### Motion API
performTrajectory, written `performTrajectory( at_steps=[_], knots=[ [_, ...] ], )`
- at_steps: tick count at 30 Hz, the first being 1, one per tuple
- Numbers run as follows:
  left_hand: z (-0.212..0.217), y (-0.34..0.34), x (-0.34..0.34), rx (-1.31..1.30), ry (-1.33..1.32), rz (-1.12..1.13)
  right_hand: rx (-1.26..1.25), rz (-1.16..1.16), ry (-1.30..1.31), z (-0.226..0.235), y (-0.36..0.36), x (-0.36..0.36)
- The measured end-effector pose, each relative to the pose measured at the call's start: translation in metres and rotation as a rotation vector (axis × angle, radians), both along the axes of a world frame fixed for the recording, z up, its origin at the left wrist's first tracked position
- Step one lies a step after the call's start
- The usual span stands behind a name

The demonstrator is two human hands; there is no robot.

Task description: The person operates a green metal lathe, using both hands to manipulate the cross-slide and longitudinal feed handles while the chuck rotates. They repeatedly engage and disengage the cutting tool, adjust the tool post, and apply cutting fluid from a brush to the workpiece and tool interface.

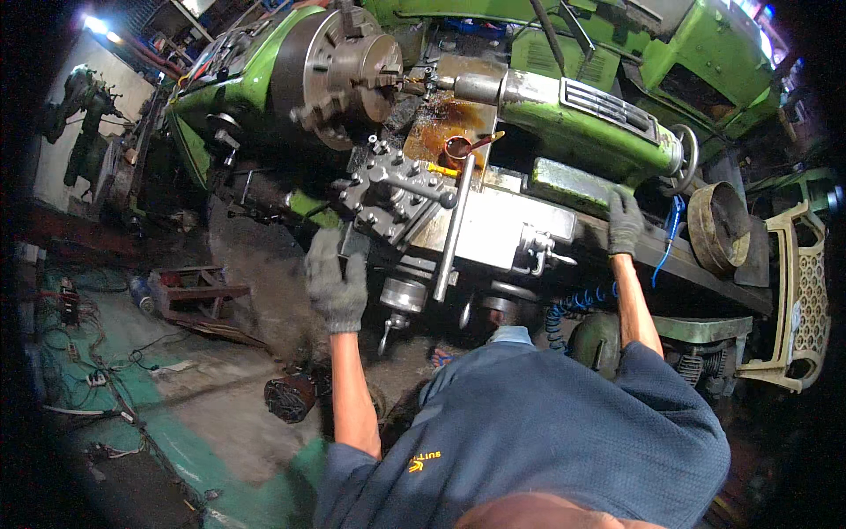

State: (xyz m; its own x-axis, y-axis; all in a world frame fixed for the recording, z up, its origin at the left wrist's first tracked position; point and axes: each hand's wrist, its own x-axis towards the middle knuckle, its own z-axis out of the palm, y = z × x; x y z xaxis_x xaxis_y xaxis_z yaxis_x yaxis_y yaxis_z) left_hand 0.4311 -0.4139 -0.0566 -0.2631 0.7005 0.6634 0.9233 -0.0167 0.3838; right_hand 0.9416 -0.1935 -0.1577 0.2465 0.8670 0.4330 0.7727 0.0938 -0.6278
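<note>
Standing at: a green metal lathe [264,62], the person leaning over the carriage.
Left hand: the left hand [336,280], in a grey knit glove, is at the near edge of the tool post [394,196]; fingers curled, but I cannot tell whether they clasp anything.
Right hand: the right hand [624,222], gloved too, lies on the bed edge beside the green tailstock [582,123], fingers bent over it, bracing rather than gripping.
Chuck: the three-jaw chuck [348,75] sits just beyond the tool post; spinning or still cannot be told.
Long handle: a steel bar [453,231] lies across the carriage.
Risk: knit gloves could snag if the chuck turns, dragging the left hand in; oil on the carriage could let the bracing hand slip.
</note>
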Motion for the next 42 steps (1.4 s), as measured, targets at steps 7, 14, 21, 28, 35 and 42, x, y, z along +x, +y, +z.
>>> performTrajectory(
  at_steps=[7,14,21,28,35,42],
  knots=[
    [-0.242,-0.263,-0.055,-1.023,-0.522,0.532,-0.042,0.569,0.259,0.169,-0.085,-0.185],
    [-0.334,-0.432,0.01,-1.523,-0.836,0.448,-0.034,0.724,-0.432,0.199,-0.1,-0.313],
    [-0.341,-0.462,0.018,-1.351,-1.041,0.5,-0.111,0.589,-0.687,0.191,-0.089,-0.342],
    [-0.352,-0.478,-0.021,-1.32,-0.943,0.442,0.009,0.495,-0.742,0.183,-0.083,-0.34],
    [-0.345,-0.397,-0.122,-1.719,-0.025,0.057,0.073,0.483,-0.555,0.172,-0.085,-0.357],
    [-0.298,-0.334,-0.215,-0.865,-0.941,0.46,-0.1,0.369,-0.514,0.146,-0.075,-0.32]
  ],
)
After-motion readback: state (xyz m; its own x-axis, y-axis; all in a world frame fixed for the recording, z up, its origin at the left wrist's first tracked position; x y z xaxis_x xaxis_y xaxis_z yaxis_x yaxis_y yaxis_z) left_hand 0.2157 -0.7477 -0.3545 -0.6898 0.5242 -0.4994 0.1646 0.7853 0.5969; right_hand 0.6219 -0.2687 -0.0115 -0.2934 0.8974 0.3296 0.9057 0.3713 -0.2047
